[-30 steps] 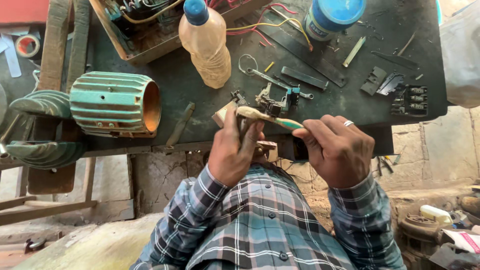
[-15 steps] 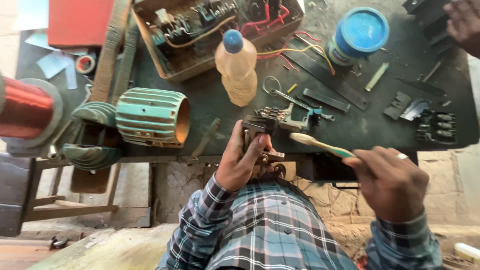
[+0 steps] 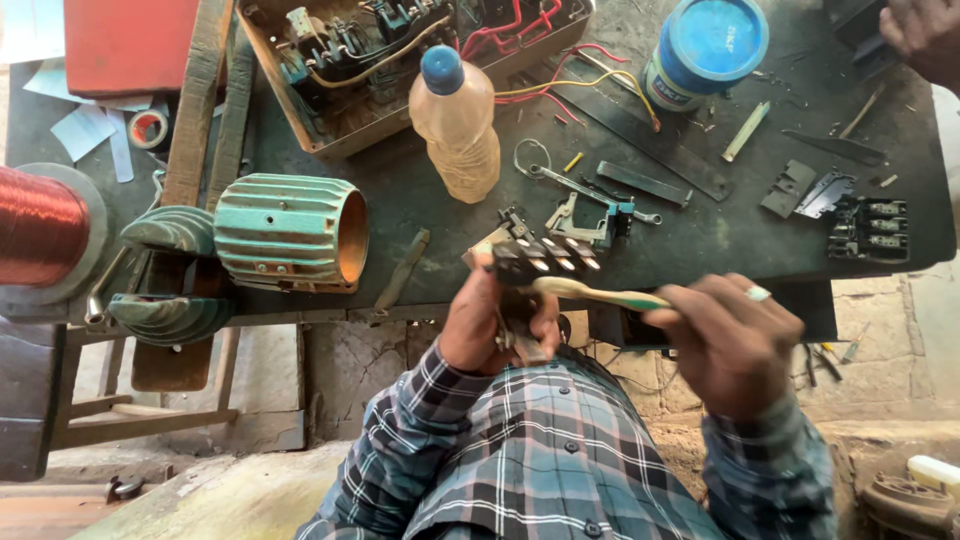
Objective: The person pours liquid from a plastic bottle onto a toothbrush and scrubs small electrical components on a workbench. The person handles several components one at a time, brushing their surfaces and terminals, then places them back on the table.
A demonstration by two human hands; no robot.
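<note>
My left hand (image 3: 495, 325) grips a small black electrical block with metal terminals (image 3: 540, 258), held up over the near edge of the dark workbench (image 3: 420, 215). My right hand (image 3: 735, 345) holds a pale toothbrush with a green handle (image 3: 600, 294), its head against the block. Both forearms wear plaid sleeves. Just beyond the block lie small metal parts and a spanner (image 3: 590, 190).
A green ribbed motor housing (image 3: 290, 233) lies left, with a copper wire spool (image 3: 40, 225) beyond it. A plastic bottle (image 3: 457, 120), a wired open box (image 3: 400, 50), a blue-lidded jar (image 3: 705, 50) and black terminal blocks (image 3: 870, 228) stand behind. Another person's hand (image 3: 920, 35) shows top right.
The view has shifted, so the bench sits farther right and the copper spool shows. My right hand has moved the toothbrush head onto the block held by my left hand.
</note>
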